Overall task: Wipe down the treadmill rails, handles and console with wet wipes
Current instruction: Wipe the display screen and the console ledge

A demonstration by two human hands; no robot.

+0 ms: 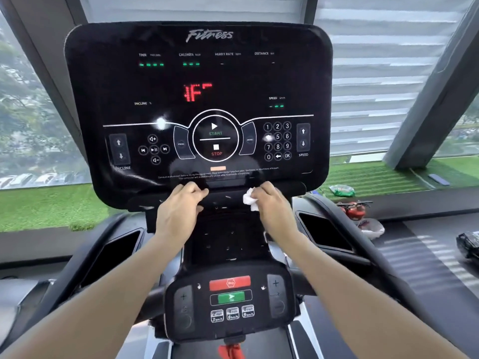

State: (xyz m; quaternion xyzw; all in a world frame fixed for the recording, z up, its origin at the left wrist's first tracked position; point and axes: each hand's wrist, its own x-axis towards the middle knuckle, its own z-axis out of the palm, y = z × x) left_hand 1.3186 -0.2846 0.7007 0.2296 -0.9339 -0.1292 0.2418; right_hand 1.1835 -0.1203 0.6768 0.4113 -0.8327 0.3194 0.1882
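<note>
One crumpled white wipe; glossy console

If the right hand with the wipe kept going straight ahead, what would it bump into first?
Probably the console: the right hand and its wipe point at the console's lower edge, seemingly almost touching, though depth is unclear.

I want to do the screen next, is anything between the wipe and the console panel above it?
Nothing visible. The right hand holds the wet wipe on the ledge just under the console panel, whose face is bare. The left hand grips the ledge off to the side.
</note>
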